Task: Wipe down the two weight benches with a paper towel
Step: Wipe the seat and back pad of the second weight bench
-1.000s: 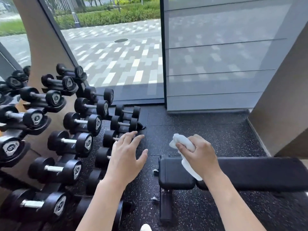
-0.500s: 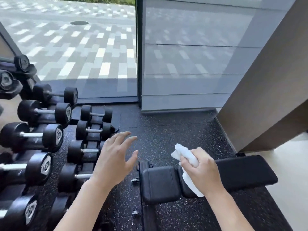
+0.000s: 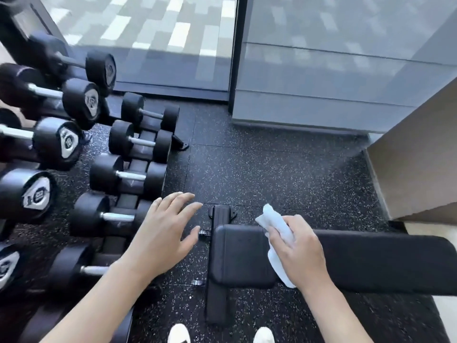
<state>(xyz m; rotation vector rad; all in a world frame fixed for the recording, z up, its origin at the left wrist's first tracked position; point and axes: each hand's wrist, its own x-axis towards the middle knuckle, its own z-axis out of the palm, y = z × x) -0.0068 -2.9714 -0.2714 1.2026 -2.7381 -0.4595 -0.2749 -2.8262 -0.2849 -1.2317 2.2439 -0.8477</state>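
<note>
The right hand (image 3: 300, 248), gripping a crumpled white paper towel (image 3: 278, 240), hovers over the black padded weight bench (image 3: 371, 261), whose long axis runs rightward, while the open, empty left hand (image 3: 164, 233) hangs left of it.

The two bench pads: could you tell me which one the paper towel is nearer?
The short square seat pad; the paper towel in the right hand overlaps its right edge, at the gap before the long pad.
</note>
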